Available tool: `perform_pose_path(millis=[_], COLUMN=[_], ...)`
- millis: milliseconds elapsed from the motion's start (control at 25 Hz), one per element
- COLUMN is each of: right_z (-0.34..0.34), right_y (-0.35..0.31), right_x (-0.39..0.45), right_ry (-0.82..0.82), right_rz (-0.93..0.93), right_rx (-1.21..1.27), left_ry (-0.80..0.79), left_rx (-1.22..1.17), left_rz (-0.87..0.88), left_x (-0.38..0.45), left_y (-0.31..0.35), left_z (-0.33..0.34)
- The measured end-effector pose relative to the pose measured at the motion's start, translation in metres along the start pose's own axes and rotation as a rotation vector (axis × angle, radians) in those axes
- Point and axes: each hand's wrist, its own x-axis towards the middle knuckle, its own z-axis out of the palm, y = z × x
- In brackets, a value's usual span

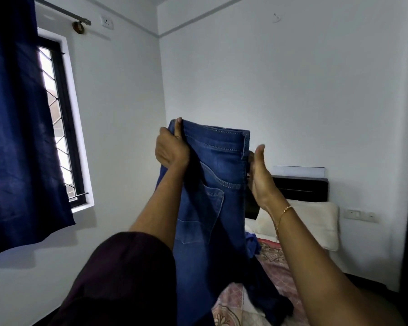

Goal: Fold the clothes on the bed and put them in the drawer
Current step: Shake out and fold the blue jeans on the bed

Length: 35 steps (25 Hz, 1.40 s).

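Observation:
A pair of blue jeans [207, 189] hangs in the air in front of me, folded lengthwise with a back pocket facing me. My left hand [171, 147] grips the waistband's left corner, thumb on top. At the right edge of the waistband my right hand [260, 177] holds the fabric, with the thumb raised and the fingers hidden behind the cloth. The legs drop down to the bed [276, 276], which has a pink patterned sheet. Another blue garment [253, 243] lies on the bed behind the jeans. No drawer is in view.
A cream pillow [316, 222] leans against the dark headboard [302, 189] at the right. A window [57, 118] with a dark blue curtain [17, 118] fills the left wall. White walls stand behind.

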Motion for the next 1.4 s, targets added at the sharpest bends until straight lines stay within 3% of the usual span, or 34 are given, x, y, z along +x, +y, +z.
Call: perform_pose_path(millis=[80, 160, 320, 480, 560, 680, 760, 880, 960, 1080, 1240, 1320, 1400], right_z=[-0.004, -0.013, -0.018, -0.025, -0.022, -0.002, 0.012, 0.024, 0.027, 0.02, 0.006, -0.003, -0.014], right_y=[0.014, 0.035, 0.02, -0.01, -0.013, -0.002, 0.006, 0.014, 0.028, 0.074, 0.126, 0.137, 0.143], right_x=[-0.003, -0.002, 0.034, 0.082, 0.097, 0.09, 0.073, 0.042, 0.017, -0.021, -0.059, -0.069, -0.077], right_ry=[0.01, 0.127, 0.413, 0.644, 0.61, 0.207, 0.037, 0.137, 0.201, 0.346, 0.542, 0.622, 0.661], right_rz=[0.03, 0.008, 0.027, -0.092, -0.107, 0.07, 0.174, 0.151, 0.022, -0.227, -0.333, -0.294, -0.138], right_rx=[-0.223, -0.436, -0.297, -0.57, -0.648, -0.418, -0.3, -0.167, -0.196, -0.476, -0.867, -0.998, -1.135], left_ry=[0.057, 0.044, -0.009, -0.158, -0.36, -0.512, -0.463, -0.361, -0.323, -0.298, -0.25, -0.206, -0.178], left_rx=[-0.001, 0.013, 0.019, -0.023, -0.351, -0.616, -0.651, -0.684, -0.692, -0.675, -0.715, -0.733, -0.76], left_rz=[0.022, 0.069, 0.271, 0.263, 0.071, -0.219, -0.31, -0.402, -0.444, -0.483, -0.446, -0.443, -0.443], left_x=[0.01, 0.015, 0.01, 0.029, 0.032, 0.022, 0.011, -0.001, -0.008, -0.023, -0.038, -0.042, -0.044], left_y=[0.006, 0.013, 0.016, 0.011, 0.018, 0.031, 0.033, 0.025, 0.019, 0.019, 0.023, 0.028, 0.034], left_z=[0.005, 0.008, -0.003, -0.021, -0.029, -0.022, -0.003, 0.027, 0.039, 0.053, 0.068, 0.073, 0.077])
